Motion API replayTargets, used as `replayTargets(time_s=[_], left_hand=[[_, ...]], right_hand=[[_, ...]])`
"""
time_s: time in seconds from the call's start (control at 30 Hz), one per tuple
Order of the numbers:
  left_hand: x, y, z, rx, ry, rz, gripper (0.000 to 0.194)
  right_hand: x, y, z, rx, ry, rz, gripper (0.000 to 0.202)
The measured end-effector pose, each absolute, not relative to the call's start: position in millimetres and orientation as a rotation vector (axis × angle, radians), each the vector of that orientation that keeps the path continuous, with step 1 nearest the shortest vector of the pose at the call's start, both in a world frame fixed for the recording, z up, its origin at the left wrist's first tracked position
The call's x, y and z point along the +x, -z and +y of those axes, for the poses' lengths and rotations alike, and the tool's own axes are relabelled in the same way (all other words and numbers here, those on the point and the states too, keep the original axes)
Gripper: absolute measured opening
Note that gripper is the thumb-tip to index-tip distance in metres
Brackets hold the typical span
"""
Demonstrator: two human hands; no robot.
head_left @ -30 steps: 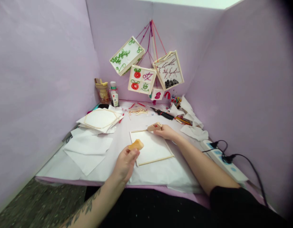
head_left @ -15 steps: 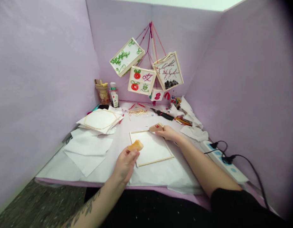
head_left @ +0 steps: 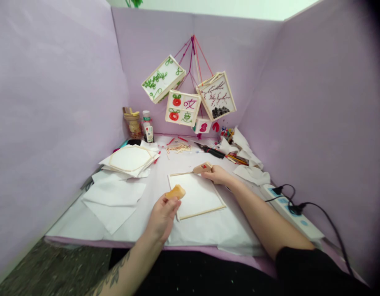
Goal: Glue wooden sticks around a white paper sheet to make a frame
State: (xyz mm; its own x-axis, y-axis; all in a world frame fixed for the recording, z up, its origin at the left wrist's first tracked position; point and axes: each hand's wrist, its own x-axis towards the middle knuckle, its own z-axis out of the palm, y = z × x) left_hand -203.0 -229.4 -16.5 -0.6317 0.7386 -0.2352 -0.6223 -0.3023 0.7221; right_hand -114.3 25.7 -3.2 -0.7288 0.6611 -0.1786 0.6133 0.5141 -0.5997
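Note:
My left hand (head_left: 163,216) pinches a yellow-orange chunk (head_left: 176,192), perhaps a piece of bread, above the left side of a white panel (head_left: 198,195). The panel lies flat and is edged with thin pale wooden strips. At its far edge, my right hand (head_left: 217,174) grips a beige block-like item (head_left: 202,167) with a small red mark; its exact kind is unclear. That item is right by the panel's far strip, and whether they touch I cannot tell.
Framed pictures (head_left: 183,107) hang on cords in front. White sheets (head_left: 116,197) and a hexagonal panel (head_left: 131,158) lie left; thin sticks (head_left: 179,148), pliers (head_left: 211,151), a jar (head_left: 133,125) and a bottle (head_left: 148,127) stand or lie behind. A power strip (head_left: 293,209) is right.
The camera view has tilted up slightly, so everything sits a little lower. Both hands keep their holds with hardly any movement over the panel.

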Motion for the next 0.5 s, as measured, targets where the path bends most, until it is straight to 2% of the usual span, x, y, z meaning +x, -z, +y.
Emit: replayTargets(time_s=[0.5], left_hand=[[-202.4, 15.8, -229.7, 0.179, -2.015, 1.037, 0.031]], right_hand=[[-113.0, 7.4, 29.5, -1.134, -1.076, -2.636, 0.031]])
